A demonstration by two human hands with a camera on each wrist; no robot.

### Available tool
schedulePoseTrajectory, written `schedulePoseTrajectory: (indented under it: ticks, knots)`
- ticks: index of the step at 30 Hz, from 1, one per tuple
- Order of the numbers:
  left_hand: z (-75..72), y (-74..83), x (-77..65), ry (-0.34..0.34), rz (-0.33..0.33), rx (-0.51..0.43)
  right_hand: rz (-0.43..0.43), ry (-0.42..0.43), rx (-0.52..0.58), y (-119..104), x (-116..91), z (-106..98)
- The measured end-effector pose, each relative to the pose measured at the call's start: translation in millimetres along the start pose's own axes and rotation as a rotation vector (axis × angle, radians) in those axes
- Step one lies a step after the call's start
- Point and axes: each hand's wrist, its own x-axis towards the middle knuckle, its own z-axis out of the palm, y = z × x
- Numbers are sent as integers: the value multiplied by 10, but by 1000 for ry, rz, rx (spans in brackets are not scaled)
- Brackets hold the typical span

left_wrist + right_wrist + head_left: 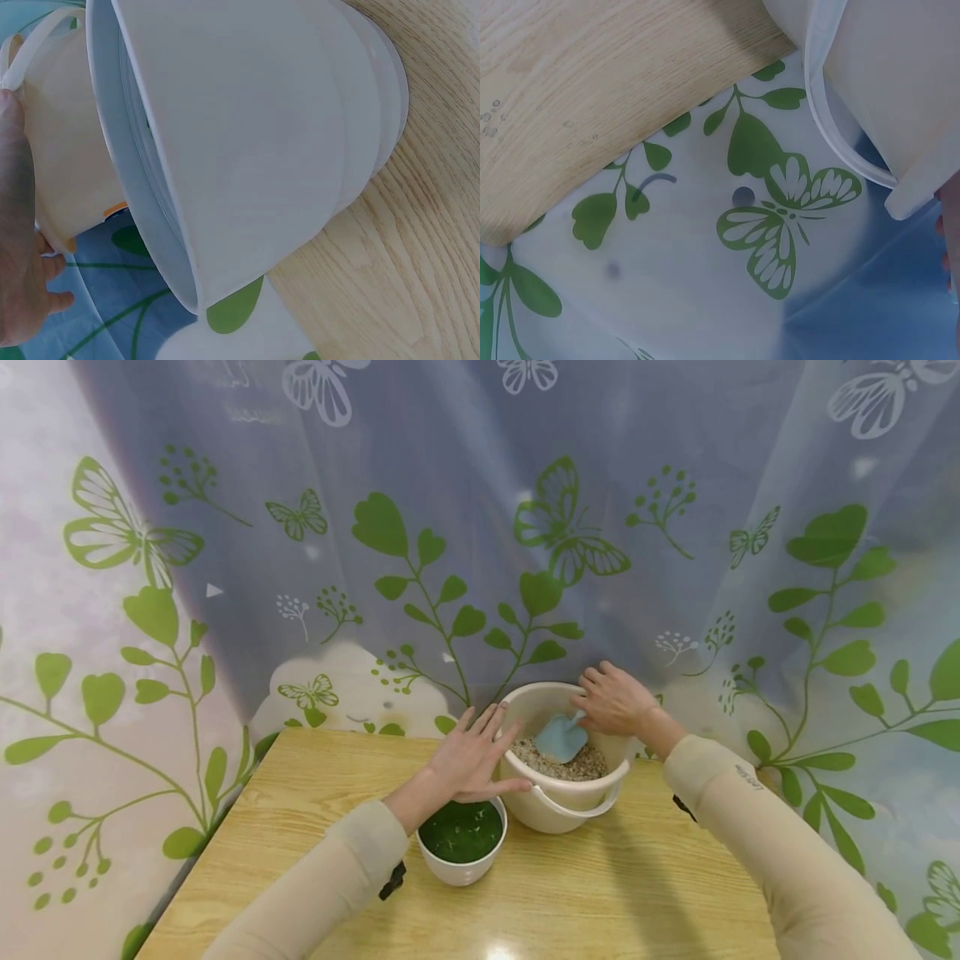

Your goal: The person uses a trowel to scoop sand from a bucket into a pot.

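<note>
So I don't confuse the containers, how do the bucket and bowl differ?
The bucket is larger than the bowl. The bucket holds grainy material; the bowl has dark green contents. The bucket has a handle; the bowl shows none. Both are whitish and upright on the table.

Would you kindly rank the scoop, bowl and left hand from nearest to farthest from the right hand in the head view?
1. Scoop: inside the bucket.
2. Left hand: at the bucket's left.
3. Bowl: to the bucket's front left.

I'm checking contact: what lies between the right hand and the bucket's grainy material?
The blue scoop: the head view shows it reaching from the right hand over the grainy material.
</note>
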Motion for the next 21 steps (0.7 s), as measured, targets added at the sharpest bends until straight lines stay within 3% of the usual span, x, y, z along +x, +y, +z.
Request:
schedulePoseTrajectory:
  ticks: [9, 21]
  knots:
    - [-2, 7, 19, -8, 0, -3, -37, 46, -28, 79, 2, -20]
    - [12, 3, 8, 13, -1, -23, -92, 138, -162, 60, 73, 120]
